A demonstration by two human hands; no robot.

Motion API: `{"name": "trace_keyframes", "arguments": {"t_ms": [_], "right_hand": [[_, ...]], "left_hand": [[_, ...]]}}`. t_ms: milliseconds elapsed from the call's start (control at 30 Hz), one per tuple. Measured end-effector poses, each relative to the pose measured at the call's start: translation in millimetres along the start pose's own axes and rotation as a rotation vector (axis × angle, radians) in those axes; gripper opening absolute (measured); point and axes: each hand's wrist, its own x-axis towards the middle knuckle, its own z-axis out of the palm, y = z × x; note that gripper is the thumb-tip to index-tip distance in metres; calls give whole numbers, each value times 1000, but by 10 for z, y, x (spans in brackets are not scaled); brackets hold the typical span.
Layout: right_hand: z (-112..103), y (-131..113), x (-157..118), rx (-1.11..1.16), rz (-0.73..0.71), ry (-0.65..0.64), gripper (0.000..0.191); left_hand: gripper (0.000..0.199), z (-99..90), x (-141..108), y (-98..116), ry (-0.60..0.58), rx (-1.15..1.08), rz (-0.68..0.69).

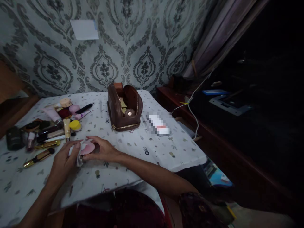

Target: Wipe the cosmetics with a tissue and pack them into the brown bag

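Note:
My left hand (63, 160) is closed on a crumpled white wipe (79, 161), its thumb lying along the top. A round pink compact (87, 148) sits in the grip of my right hand (105, 149), with fingers curled around its right side. The wipe touches the compact's left edge, and both hands are just above the tablecloth. Beyond them lie a small cream tube (67, 128) and a yellow-capped item (75, 125). Nearest my left hand is a gold-ended tube (39, 157).
Several cosmetics, including a lilac tube (52, 113) and a black pen-like stick (84, 108), crowd the table's left side. A brown bag (116, 115) stands unzipped at the back. Right of it lies a blurred-out flat object (158, 125). A white cable (197, 122) hangs beyond the table's right edge.

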Motion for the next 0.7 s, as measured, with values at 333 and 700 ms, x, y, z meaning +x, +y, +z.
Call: {"name": "trace_keyframes", "arguments": {"t_ms": [333, 700], "right_hand": [[-26, 32, 23, 244, 16, -126, 51], [1, 101, -21, -6, -51, -136, 87]], "left_hand": [[40, 108, 97, 121, -6, -70, -56], [29, 158, 299, 99, 5, -110, -6]]}}
